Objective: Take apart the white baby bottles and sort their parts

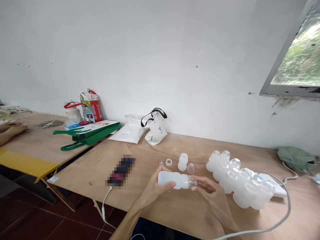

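Well, the frosted plastic bottle (173, 180) is held over the wooden table (160, 150), its long axis lying sideways between both hands. The left hand (157, 188) wraps the bottle's body with curled fingers, while the right hand (206, 190), nearer the clear neck (192, 182), pinches it.

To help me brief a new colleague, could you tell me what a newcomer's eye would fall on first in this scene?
The frosted plastic bottle, held at centre between the left hand and right hand, stands out first. To its right sits a tight cluster of similar bottles, and a window showing foliage is set high in the wall at upper right.
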Motion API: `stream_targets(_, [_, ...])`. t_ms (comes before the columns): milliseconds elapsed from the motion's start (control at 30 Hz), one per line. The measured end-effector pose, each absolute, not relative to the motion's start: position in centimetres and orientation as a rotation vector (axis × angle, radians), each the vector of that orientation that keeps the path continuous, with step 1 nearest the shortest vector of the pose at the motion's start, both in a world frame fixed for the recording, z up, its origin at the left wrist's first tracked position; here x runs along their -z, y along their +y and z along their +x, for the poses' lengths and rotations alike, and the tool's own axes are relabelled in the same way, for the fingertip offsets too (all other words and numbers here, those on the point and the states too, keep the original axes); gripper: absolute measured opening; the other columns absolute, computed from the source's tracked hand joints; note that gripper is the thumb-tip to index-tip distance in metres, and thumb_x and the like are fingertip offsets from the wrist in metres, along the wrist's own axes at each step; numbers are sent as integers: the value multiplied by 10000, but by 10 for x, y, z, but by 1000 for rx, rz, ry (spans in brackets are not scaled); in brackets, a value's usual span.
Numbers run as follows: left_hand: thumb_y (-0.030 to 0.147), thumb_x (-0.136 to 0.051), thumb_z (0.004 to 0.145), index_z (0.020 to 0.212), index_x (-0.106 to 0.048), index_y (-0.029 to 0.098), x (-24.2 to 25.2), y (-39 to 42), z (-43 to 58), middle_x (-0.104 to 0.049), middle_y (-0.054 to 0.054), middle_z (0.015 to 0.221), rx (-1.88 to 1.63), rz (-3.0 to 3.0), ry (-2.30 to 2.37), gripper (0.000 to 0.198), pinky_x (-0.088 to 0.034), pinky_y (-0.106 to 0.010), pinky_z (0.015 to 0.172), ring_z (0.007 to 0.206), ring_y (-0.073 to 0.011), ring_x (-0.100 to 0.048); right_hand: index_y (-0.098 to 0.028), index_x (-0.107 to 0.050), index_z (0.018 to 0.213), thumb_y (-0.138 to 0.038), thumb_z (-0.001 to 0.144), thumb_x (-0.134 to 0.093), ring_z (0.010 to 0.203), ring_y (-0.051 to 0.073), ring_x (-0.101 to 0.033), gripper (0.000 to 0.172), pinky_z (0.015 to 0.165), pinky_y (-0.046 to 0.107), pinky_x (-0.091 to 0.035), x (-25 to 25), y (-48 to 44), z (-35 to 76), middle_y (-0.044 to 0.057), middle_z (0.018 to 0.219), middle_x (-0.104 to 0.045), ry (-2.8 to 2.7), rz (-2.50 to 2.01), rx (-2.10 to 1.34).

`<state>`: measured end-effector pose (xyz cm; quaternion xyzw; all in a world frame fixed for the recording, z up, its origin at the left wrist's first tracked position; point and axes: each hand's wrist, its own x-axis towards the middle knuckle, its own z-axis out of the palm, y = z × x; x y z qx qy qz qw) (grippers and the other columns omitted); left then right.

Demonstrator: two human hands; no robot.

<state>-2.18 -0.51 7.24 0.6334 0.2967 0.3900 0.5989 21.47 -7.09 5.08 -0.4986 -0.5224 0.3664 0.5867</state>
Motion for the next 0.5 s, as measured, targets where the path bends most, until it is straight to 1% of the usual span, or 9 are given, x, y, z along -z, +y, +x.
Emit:
stream_targets(100, [486, -817, 793, 1016, -508, 200, -69, -9, -17, -629, 16, 824, -953, 1471, 688, 477, -436, -227, 601, 668, -129, -576, -229, -816, 1044, -440, 719, -890, 1005, 330, -764, 394, 878, 420, -653, -44, -71, 219, 98, 1075, -805, -1196, -1179, -823])
stream_targets(200, [506, -804, 801, 1012, -507, 197, -66, -11, -14, -627, 10, 849, -963, 1445, 661, 478, -415, -222, 611, 697, -130, -567, -230, -807, 1062, -428, 749, -869, 1001, 308, -764, 376, 852, 369, -657, -45, -74, 220, 90, 1072, -806, -1184, -1161, -724])
stream_targets(267, [518, -788, 812, 994, -515, 191, -65, -11, -11, -618, 10, 848, -905, 1449, 634, 464, -396, -219, 625, 715, -129, -553, -240, -802, 1059, -423, 781, -842, 980, 289, -767, 335, 824, 339, -660, -50, -76, 219, 81, 1074, -804, -1173, -1106, -642])
stream_targets(333, [506, -807, 793, 973, -546, 182, -64, -11, -8, -617, 8, 860, -816, 1516, 632, 453, -384, -220, 643, 742, -133, -544, -251, -793, 1078, -415, 821, -808, 992, 280, -763, 305, 817, 331, -659, -55, -78, 217, 76, 1102, -797, -1177, -1074, -593])
stream_targets(400, [481, -836, 757, 973, -596, 176, -62, -10, -5, -637, -3, 913, -749, 1624, 661, 445, -400, -229, 685, 806, -157, -559, -255, -777, 1128, -417, 859, -775, 1053, 282, -745, 314, 851, 346, -652, -57, -78, 213, 77, 1153, -782, -1198, -1093, -597])
stream_targets(500, [451, -840, 742, 1017, -647, 187, -54, -5, -3, -688, -23, 1031, -705, 1779, 747, 427, -440, -270, 804, 949, -219, -596, -251, -729, 1248, -449, 892, -737, 1154, 296, -703, 407, 949, 404, -618, -52, -75, 208, 86, 1262, -741, -1251, -1157, -684])
